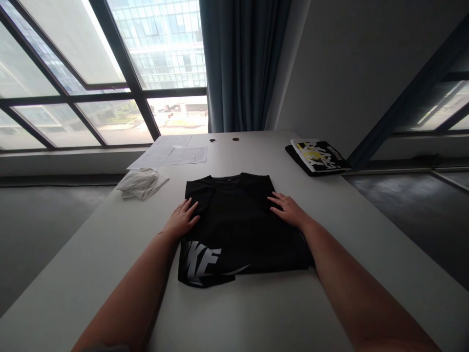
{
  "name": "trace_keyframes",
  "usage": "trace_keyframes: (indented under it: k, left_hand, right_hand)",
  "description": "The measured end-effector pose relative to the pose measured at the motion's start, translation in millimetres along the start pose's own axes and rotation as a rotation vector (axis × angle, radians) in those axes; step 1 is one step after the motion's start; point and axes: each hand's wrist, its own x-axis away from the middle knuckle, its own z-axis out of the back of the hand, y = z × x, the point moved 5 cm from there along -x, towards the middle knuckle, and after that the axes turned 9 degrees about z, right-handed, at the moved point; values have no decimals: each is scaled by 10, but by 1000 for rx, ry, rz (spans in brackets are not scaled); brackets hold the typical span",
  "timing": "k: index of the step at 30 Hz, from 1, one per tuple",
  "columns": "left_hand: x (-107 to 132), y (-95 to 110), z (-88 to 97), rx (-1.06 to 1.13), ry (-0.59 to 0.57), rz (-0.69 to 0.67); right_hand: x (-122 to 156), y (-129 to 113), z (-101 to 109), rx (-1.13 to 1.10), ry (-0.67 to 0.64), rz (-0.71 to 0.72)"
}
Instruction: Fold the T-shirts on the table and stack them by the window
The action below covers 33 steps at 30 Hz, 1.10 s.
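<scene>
— Pressing down, both of them. The left hand (182,220) lies flat on the black T-shirt (238,225), palm down, fingers spread and pointing away from the person, closed round nothing.

— And the other one?

— The right hand (288,209) does the same on the opposite side of the shirt. It is open, palm on the cloth, fingers fanned toward the left hand, and it grips nothing either.

— Where does the shirt sit?

— Between the two hands and under both palms, spread on the white table (256,313). Its sides are folded in. The collar lies beyond the fingertips, and the hem with its big white lettering lies back toward the wrists, nearer the left forearm.

— Anything else about?

— Beyond the left hand, off to its outer side, lies a crumpled white cloth (141,183), apart from the shirt. Farther past that are some sheets of paper (172,152). Well beyond the right hand, out to its outer side, is a flat black-and-white thing with yellow print (320,155). From here I can't tell whether it is a folded garment or a magazine. Straight ahead of both hands, near the table's far edge, are two small round holes (212,140). Behind them hangs a dark blue curtain (242,63) beside a big window (110,73).
</scene>
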Motion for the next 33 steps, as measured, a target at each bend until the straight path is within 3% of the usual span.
trace_keyframes:
  k: [8,15,17,20,23,26,29,33]
  left_hand:
    - [-154,-19,30,-77,-66,-13]
    - [-545,-36,73,-68,-76,-16]
    - [-638,-34,130,-32,-11,51]
    - [-639,-76,299,59,193,221]
    - [-419,-177,429,147,287,414]
    - [-22,-243,446,207,206,538]
    - [469,-170,412,246,114,531]
    - [1059,107,383,270,101,359]
  right_hand:
    - [-45,5,-41,54,-46,-27]
    - [-259,132,28,42,75,-69]
    - [-249,170,86,-3,182,-80]
    - [-128,197,167,-69,325,-85]
    - [47,127,141,-71,266,-59]
    - [225,-28,87,-34,171,-22]
    - [365,-179,87,-23,152,-29]
    - [538,-341,161,-86,195,-58]
